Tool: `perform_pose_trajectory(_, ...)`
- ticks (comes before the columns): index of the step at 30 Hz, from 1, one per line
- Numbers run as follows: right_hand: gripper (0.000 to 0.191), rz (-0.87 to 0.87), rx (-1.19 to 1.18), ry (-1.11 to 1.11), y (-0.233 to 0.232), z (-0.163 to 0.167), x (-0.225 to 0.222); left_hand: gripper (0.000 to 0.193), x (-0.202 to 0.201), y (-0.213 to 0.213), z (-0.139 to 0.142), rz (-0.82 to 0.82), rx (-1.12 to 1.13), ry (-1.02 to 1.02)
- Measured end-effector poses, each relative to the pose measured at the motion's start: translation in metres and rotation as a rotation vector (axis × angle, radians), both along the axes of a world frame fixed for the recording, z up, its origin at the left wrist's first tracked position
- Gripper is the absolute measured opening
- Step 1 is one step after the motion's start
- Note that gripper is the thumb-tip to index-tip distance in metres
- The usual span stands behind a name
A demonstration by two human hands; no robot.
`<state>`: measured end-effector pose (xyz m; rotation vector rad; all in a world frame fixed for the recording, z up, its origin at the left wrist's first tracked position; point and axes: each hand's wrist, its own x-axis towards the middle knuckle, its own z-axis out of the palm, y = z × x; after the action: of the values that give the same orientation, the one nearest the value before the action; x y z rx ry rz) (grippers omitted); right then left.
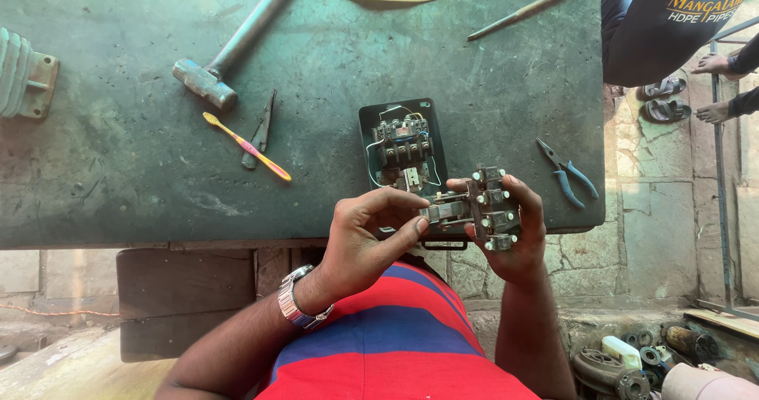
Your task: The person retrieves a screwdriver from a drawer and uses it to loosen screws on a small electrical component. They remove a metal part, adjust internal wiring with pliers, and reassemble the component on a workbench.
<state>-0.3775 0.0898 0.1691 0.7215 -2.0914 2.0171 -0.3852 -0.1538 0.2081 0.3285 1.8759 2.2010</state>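
Gripping the grey contactor block [486,209] at centre: right hand [514,234] cupped round it, left hand [368,238] pinching its left end. Just at 11 o'clock, open starter box [402,149] on counter [118,155]; blue-handled pliers [571,175] at 2 o'clock.

A dark green, scratched worktable [332,44] fills the upper frame. At right, a cracked stone floor [656,218] lies in daylight. At lower left, dark wooden boards [182,289] sit under the table edge.
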Motion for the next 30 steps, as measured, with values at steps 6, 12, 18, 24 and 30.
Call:
perform_pose_trajectory(6,0.056,-0.074,0.005,0.049,0.011,-0.011,-0.008,0.019,-0.011,0.000,-0.011,0.007,-0.005,0.038)
perform_pose_trajectory(12,0.046,-0.386,0.284,-0.018,0.045,0.000,-0.016,0.014,-0.027,-0.043,-0.055,0.186,0.022,-0.184)
perform_pose_trajectory(18,0.053,-0.535,0.973,-0.195,0.070,0.007,-0.040,0.031,-0.015,-0.108,-0.114,-0.193,-0.706,-0.016)
perform_pose_trajectory(24,0.057,-0.405,1.219,-0.289,0.062,-0.026,-0.074,0.026,0.044,-0.172,-0.156,-0.838,-1.367,0.000)
perform_pose_trajectory(30,0.074,-0.455,1.203,-0.176,0.070,-0.029,-0.075,0.023,0.112,-0.213,-0.190,-1.037,-1.781,0.020)
